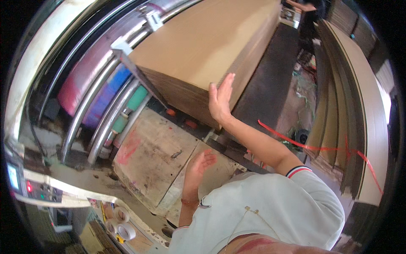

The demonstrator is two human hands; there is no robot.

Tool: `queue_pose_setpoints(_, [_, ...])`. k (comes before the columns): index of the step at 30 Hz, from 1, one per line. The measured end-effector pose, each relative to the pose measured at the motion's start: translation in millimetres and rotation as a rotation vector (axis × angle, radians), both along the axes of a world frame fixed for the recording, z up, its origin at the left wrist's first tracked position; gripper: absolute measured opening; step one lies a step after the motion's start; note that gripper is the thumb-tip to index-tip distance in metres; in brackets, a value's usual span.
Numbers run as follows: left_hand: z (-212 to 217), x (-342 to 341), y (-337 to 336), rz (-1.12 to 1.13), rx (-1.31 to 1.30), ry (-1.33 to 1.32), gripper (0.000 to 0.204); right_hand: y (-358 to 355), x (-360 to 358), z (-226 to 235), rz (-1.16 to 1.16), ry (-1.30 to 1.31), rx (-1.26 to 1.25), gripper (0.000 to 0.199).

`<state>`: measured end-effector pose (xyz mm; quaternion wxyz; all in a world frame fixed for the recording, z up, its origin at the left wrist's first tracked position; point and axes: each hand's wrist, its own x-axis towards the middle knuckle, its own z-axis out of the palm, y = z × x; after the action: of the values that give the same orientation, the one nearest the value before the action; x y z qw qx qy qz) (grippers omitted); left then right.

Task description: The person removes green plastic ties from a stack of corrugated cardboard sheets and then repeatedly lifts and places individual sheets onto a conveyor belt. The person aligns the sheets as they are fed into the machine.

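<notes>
White shirt [270, 211] sat closest to the lens, at 6 o'clock, soft knit w/ striped cuff trim. Left hand [198, 165] hovered just above center-bottom, fingers loosely curled, palm up-ish, gripping nothing, over a worn, stained board [152, 156] w/ red smears. Right hand [220, 99] was up near center, fingers straight and together, palm flat against the near corner of the cardboard stack [203, 51], pressing rather than grasping.

Stack lay at 12 o'clock from the right hand's fingers, touching them; its long axis ran from that corner away toward 1 o'clock. Right hand was clearly the nearer one; left was well apart, at 7 o'clock from the stack corner.

Stack: flat brown sheets, smooth matte top, finely ribbed edges on the side face. Rollers [105, 101] at 9–10 o'clock were shiny steel tubes w/ pink, blue and green sections. More sheets [359, 118] leaned on edge at 3 o'clock, crossed by a thin red strap [321, 148]. Tape rolls [120, 224] at 7 o'clock, beside a control panel [38, 190].
</notes>
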<state>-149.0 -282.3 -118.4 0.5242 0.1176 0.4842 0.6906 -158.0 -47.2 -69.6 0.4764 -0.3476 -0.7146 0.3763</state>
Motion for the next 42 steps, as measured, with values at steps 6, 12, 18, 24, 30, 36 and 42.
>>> queue_pose_setpoints(6, [13, 12, -5, 0.041, -0.106, 0.171, 0.041, 44, -4, -18, -0.019, 0.34, 0.365, 0.078])
queue_pose_setpoints(12, [7, 13, 6, 0.069, -0.108, 0.1, 0.036, 48, -3, -6, 0.023, 0.222, 0.415, 0.079])
queue_pose_setpoints(18, [13, 44, 44, -0.165, -0.049, 0.108, 0.034, 18, 87, -10, 0.008, -0.003, 0.361, 0.074])
queue_pose_setpoints(24, [-18, 61, 59, -0.348, -0.082, 0.016, 0.034, 25, 299, -70, -0.68, 0.62, 0.124, 0.074])
queue_pose_setpoints(30, [9, 91, 110, -0.542, -0.094, 0.168, 0.036, 31, 429, -24, -1.122, 0.918, 0.062, 0.073])
queue_pose_setpoints(36, [34, 128, 139, -0.707, 0.045, 0.235, 0.031, 20, 454, 32, -0.595, 0.993, -0.135, 0.047])
queue_pose_setpoints(42, [53, 45, 174, 0.609, 0.22, 1.774, 0.052, -120, 525, 12, -1.152, 0.108, 0.465, 0.039])
